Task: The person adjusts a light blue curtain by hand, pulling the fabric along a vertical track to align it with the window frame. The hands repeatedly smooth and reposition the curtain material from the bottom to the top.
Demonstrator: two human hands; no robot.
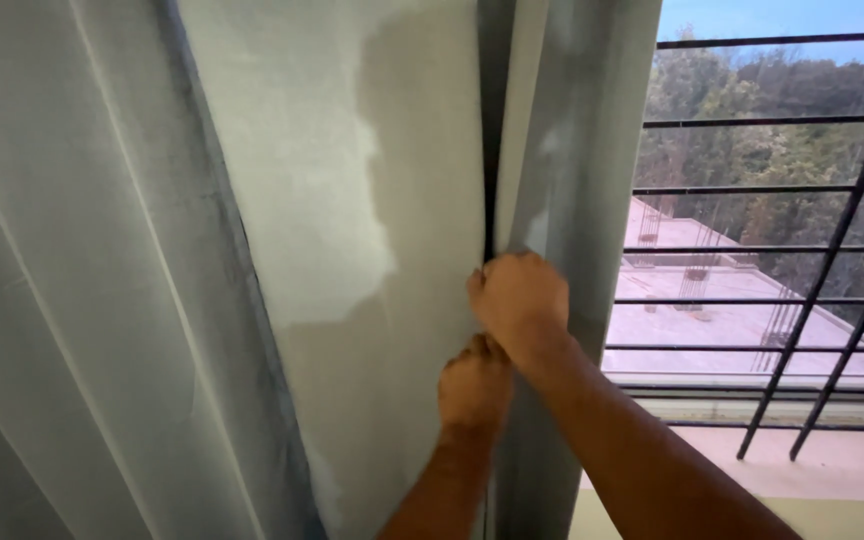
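The grey-blue curtain point(572, 150) hangs in long folds beside the window, and both hands grip its edge where it meets the neighbouring pale curtain panel point(352, 200). The right hand point(518, 298) is closed in a fist on the fabric edge, knuckles toward the camera. The left hand point(475, 385) sits just below, touching it, also clenched on the same fold (its fingers are hidden). At the right, black window bars point(832, 250) cross the open view of a flat rooftop point(722, 320) and trees point(752, 130).
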